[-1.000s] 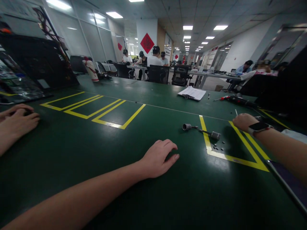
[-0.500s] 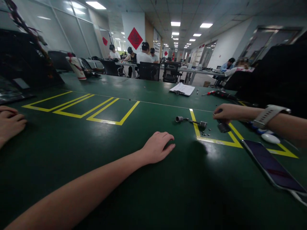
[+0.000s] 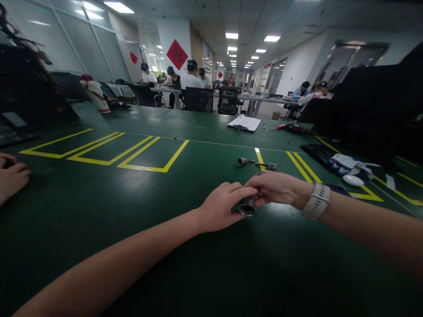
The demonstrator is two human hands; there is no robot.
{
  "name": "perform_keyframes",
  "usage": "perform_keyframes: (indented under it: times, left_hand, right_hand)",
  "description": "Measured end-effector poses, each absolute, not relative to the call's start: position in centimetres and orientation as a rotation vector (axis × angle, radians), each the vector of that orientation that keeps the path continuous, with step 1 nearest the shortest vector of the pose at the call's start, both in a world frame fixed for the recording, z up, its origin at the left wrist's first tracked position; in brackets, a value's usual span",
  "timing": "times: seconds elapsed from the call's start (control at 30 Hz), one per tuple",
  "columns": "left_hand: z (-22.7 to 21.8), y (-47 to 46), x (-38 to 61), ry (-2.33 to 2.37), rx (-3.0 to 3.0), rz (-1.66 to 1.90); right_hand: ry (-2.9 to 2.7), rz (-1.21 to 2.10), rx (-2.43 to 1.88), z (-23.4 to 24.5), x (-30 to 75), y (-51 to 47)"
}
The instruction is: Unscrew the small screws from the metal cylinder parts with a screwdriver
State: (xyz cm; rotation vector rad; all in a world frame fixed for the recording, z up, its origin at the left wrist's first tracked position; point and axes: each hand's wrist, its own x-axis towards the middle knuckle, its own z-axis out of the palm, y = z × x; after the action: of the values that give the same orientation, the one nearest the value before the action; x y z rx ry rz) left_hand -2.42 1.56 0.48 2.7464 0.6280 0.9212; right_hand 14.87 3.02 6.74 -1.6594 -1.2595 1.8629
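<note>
A short metal cylinder [image 3: 247, 206] with an open end sits between my two hands above the green table [image 3: 132, 211]. My right hand [image 3: 276, 189], with a white watch on the wrist, grips it from the right. My left hand [image 3: 222, 207] meets it from the left, fingertips closed on its top edge. Just beyond my hands lie a small metal socket and a rod-shaped tool [image 3: 256, 164] beside a yellow line.
Another person's hand [image 3: 11, 176] rests at the left edge. Yellow tape rectangles [image 3: 109, 152] mark the table. A clipboard with paper [image 3: 244, 123], a red-handled screwdriver [image 3: 287, 127], gloves [image 3: 346, 162] and a white mouse [image 3: 353, 180] lie farther off. People sit at desks behind.
My right hand has carried the metal cylinder from the right marked zone in to my left hand, which lifted its fingers onto it. The view turned slightly right.
</note>
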Motion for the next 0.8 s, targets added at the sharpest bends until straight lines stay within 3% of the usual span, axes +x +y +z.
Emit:
perform_keyframes:
  times: [0.17, 0.33, 0.43, 0.57, 0.8]
  left_hand:
    - [0.0, 2.2, -3.1, 0.673, 2.784, 0.968]
    - [-0.4, 4.0, -3.8, 0.896, 2.670, 1.120]
    - [-0.9, 5.4, -4.2, 0.954, 2.617, 1.161]
    - [-1.8, 6.5, -4.6, 1.081, 2.533, 1.095]
    - [-2.3, 6.7, -4.2, 1.131, 2.405, 0.943]
  right_hand:
    - [-1.342, 1.769, -1.551, 5.8, 15.0, 2.5]
    - [-1.198, 1.211, -1.254, 4.6, 16.0, 2.1]
    - [-1.061, 1.069, -0.895, 3.9, 15.3, 1.2]
    - [-1.065, 1.109, -0.691, 2.1, 13.9, -0.2]
    - [-1.449, 1.070, -0.783, -0.9, 14.3, -0.5]
